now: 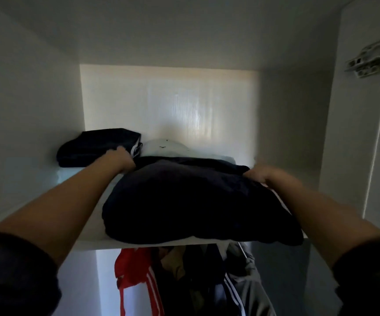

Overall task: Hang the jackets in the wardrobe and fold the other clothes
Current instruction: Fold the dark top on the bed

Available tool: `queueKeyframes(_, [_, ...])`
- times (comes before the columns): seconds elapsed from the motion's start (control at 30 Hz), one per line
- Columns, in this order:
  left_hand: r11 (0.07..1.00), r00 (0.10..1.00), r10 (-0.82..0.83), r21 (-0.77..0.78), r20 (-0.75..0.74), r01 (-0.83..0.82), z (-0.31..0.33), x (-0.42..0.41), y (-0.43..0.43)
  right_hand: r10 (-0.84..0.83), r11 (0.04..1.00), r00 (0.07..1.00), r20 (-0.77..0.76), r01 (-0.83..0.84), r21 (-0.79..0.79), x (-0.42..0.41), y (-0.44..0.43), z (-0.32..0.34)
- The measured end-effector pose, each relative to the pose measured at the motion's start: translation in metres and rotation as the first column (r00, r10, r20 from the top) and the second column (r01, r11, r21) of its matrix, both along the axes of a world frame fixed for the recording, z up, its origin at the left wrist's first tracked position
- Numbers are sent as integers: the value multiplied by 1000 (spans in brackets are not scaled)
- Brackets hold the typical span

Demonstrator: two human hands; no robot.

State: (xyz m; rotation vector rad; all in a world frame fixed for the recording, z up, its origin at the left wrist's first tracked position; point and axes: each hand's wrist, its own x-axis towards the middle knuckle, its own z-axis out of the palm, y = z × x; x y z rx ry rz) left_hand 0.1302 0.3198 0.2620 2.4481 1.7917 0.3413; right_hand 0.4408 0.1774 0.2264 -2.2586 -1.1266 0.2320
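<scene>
- Folded dark bundle (191,201) lay on the wardrobe's upper shelf (93,244), its long axis running from 9 to 3 o'clock, parallel to the shelf's front edge.
- Its rounded near side faced 6 o'clock, and its 4 o'clock corner hung slightly over the shelf lip.
- Left hand (121,157) sat at the bundle's 10 o'clock corner, between it and a smaller dark folded garment (97,147); its fingers were hidden, so I cannot tell its grip.
- Right hand (256,174) lay on the bundle's 2 o'clock corner, blurred; I cannot tell whether it was grasping or only resting.
- A white garment (161,147) showed just behind the bundle at 12 o'clock.
- Below the shelf hung a red jacket with white stripes (134,270) and a grey jacket (250,283).
</scene>
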Motion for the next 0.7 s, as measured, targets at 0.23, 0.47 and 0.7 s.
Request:
queueKeyframes(0.23, [813, 834, -552, -204, 27, 545, 1, 38, -41, 475, 880, 856, 204, -461, -114, -81, 14, 7])
queueKeyframes(0.47, [873, 976, -191, -435, 109, 219, -23, 30, -24, 357, 918, 919, 169, -312, -246, -49, 28, -25])
queueKeyframes(0.7, [912, 970, -175, 400, 171, 95, -18, 6, -71, 192, 981, 921, 339, -186, -50, -17, -31, -38])
